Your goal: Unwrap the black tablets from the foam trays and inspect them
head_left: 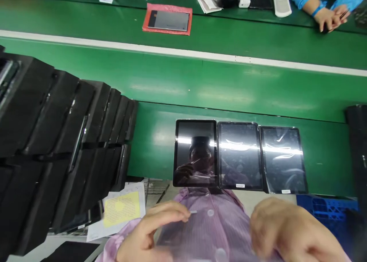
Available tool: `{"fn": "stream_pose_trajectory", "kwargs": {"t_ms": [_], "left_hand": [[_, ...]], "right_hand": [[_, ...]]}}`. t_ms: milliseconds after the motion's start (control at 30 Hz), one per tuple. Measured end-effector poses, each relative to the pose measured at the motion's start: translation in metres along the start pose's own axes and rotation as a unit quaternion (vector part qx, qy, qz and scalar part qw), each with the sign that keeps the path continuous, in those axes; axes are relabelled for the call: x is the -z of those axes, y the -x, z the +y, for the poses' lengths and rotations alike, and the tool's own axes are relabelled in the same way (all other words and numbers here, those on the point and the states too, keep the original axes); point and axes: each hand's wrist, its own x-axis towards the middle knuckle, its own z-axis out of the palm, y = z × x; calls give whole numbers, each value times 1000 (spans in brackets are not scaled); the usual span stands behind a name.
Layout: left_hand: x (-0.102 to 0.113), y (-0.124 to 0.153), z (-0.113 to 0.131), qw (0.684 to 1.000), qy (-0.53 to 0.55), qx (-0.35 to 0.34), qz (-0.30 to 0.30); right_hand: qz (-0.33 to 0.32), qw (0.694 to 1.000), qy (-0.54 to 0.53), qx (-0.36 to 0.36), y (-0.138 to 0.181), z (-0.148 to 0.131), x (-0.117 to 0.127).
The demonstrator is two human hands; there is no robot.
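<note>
My left hand (151, 231) is low in the frame, in front of the purple shirt, with its thumb apart from its curved fingers. A small white strip (194, 212) shows right by its fingertips; whether it touches them I cannot tell. My right hand (289, 231) is smeared by motion at the lower right, its fingers bent downward and hard to make out. Beyond the hands, three tablets lie side by side along the near table edge: a bare glossy left tablet (195, 159), a middle tablet (240, 159) and a right tablet (283, 159), both film-covered with small white labels.
Black foam trays (94, 113) holding devices stand in rows on the left. A green conveyor (200, 78) runs across, with a screen panel (170, 20) on red wrap beyond it. A co-worker's hands (329, 17) are at the upper right. A blue crate (327, 206) sits lower right.
</note>
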Motion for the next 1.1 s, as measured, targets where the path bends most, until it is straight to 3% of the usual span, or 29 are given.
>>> {"fn": "stream_pose_trajectory", "kwargs": {"t_ms": [67,133,200,267,400,600,767,1100], "left_hand": [[-7,-4,-5,995,-11,42,92],[-14,-17,-15,967,3,134,215],[-20,-35,-26,919,45,219,323],[-22,-53,-38,890,92,261,361],[-16,-74,-58,880,75,281,375],[0,-82,-75,884,-147,270,353],[8,-95,-76,876,-225,281,322],[13,-101,-72,874,-230,301,305]], "right_hand": [[95,995,-23,-28,-7,17,-6],[186,980,-36,-62,-17,43,-15],[228,970,-13,-86,-28,72,-23],[246,961,35,-122,-35,97,-30],[272,935,108,-199,-46,129,-35],[257,924,115,-260,-64,149,-26],[263,919,126,-265,-74,156,-18],[274,917,169,-236,-83,164,-17]]}}
